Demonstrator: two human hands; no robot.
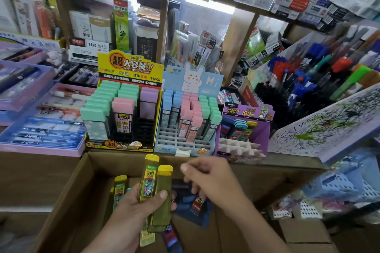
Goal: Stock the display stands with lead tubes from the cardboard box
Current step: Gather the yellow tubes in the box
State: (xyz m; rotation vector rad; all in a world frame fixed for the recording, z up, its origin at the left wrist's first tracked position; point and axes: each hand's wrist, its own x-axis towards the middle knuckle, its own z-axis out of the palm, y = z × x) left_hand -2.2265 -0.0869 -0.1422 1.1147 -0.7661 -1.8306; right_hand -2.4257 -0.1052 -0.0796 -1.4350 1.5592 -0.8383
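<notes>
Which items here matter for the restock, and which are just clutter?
Job: yellow lead tubes in left hand; cardboard box; purple display stand; yellow display stand; blue display stand.
Lying about: pen trays; scribble pad; marker bins.

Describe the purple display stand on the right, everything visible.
The purple display stand looks like printed cardboard, with a header reading "100" above stepped rows of pale slots. Three lead tubes stand in the back row, capped dark blue, teal and yellow; the front rows are empty. It sits upright on the brown shelf, beside the blue rabbit stand.
</notes>
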